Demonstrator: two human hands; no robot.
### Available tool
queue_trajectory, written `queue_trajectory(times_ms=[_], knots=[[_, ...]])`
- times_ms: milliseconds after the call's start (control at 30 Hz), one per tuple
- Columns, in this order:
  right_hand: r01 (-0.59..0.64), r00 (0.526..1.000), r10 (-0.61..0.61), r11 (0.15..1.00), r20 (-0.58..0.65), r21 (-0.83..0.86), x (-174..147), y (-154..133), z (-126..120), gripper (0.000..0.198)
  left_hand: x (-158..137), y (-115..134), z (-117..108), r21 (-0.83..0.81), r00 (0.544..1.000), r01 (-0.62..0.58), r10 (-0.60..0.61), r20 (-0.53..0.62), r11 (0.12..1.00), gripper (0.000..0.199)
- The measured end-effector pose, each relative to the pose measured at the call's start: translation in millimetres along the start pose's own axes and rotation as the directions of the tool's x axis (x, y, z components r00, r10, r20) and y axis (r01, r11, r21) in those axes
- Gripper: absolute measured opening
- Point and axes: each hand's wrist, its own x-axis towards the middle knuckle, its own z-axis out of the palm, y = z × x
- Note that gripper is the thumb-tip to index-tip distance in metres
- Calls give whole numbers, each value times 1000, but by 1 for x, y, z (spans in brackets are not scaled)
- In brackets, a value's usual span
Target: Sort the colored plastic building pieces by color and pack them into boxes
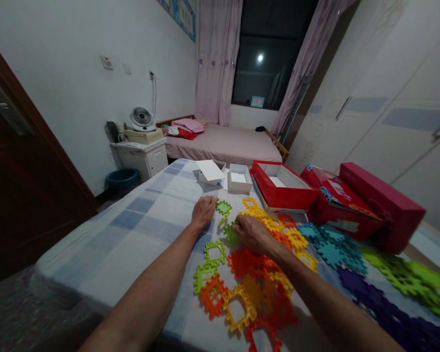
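Head view, looking down over a bed (106,254) covered in a checked sheet: nearest, lying interlocked, orange and yellow tiles (249,288). Just beyond, right hand (254,233) curling over a green tile (231,235), gripping its edge; left hand (204,210) closing loosely, touching another green tile (223,208). Farther back, sitting open, a red box (282,188) and white boxes (239,178).

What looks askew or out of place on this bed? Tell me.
The flat white lid lies tilted across its small white box rather than seated on it. The red cardboard boxes lie at odd angles. The colourful plastic interlocking tiles are scattered loose by the left hand and right hand. Nothing looks damaged.
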Motion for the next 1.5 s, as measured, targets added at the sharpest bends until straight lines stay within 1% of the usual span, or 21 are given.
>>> queue_trajectory(times_ms=[100,133,200,267,333,467,567,700,800,867,900,933,967,1033,1067,1100,1133,1200,1300,1400,1500], knots=[[48,997,-45,998,-64,42,17,1,-4,23,0,1,-1,-40,1000,21,-22,-5,999,42],[70,996,-67,997,-65,43,24,1,-4,23,-1,1,-1,-53,1000,26,-27,-7,998,44],[105,994,-105,994,-25,31,41,0,-1,22,-1,2,-2,-80,999,30,-31,-10,996,46],[117,992,-118,993,43,15,56,0,4,25,-2,3,-3,-108,999,30,-31,-13,994,47],[124,989,-125,992,85,15,67,0,9,27,-2,3,-4,-140,999,29,-31,-10,990,49],[120,988,-123,992,94,39,79,-2,11,30,-2,3,-3,-201,1000,27,-27,3,979,52],[119,992,-122,990,28,69,78,-3,12,37,-1,2,-3,-223,1000,28,-30,-8,974,50],[137,987,-127,984,-96,109,74,-1,17,29,-1,1,-2,-229,999,32,-39,-28,973,50],[99,976,-62,980,-207,174,69,4,12,35,-1,-1,0,-238,999,27,-34,-27,971,51],[80,968,-5,953,-251,291,63,8,3,43,-1,-2,1,-245,999,21,-26,-20,969,52],[85,972,1,932,-235,352,59,9,-2,46,0,-3,2,-245,1000,19,-24,-17,969,52],[99,982,-24,913,-189,395,54,10,-6,47,0,-3,2,-244,1000,19,-24,-15,970,52],[114,991,-75,908,-112,403,50,11,-9,47,0,-3,2,-242,1000,20,-24,-14,970,52],[125,987,-150,946,63,300,41,10,-12,45,0,-3,2,-237,1000,25,-28,-13,971,52],[122,980,-152,969,131,215,38,9,-11,44,0,-3,2,-234,999,27,-31,-12,972,52],[114,976,-135,985,172,131,36,7,-9,44,0,-2,2,-230,999,31,-34,-12,973,52],[100,977,-110,993,185,63,35,6,-6,45,0,-2,1,-226,999,34,-37,-11,974,52],[76,983,-73,997,166,-8,35,2,0,47,0,-1,0,-216,999,35,-38,-8,976,52],[71,988,-65,997,143,-41,37,-4,4,47,-2,1,-2,-204,1000,30,-30,-1,979,53],[63,985,-56,997,162,-40,34,-9,2,50,-3,1,-3,-192,1000,21,-21,3,981,55],[26,984,-19,999,176,-36,30,-13,-3,54,-2,1,-3,-190,1000,9,-7,12,982,56]])
